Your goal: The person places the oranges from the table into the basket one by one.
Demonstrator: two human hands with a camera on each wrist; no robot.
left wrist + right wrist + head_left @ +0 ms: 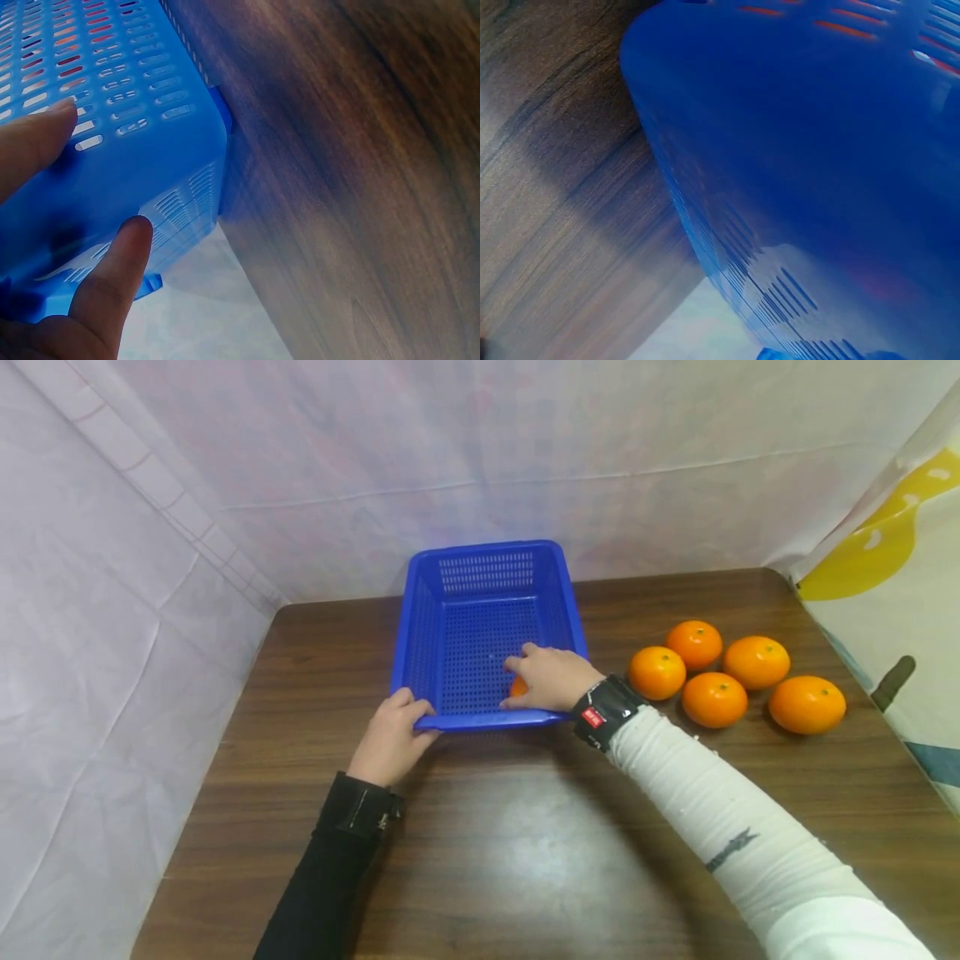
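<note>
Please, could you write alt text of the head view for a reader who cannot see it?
A person's right grip curls around an orange fruit inside a blue plastic basket, while the left grip holds the basket's near left corner. Five more orange fruits lie to the right on a brown wood-grain table.

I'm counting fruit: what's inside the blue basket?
One orange shows inside the basket, held by the right hand. That hand covers much of the orange, so anything else beneath it can't be seen.

basket (487, 635) common to downward head, close wrist views
</note>
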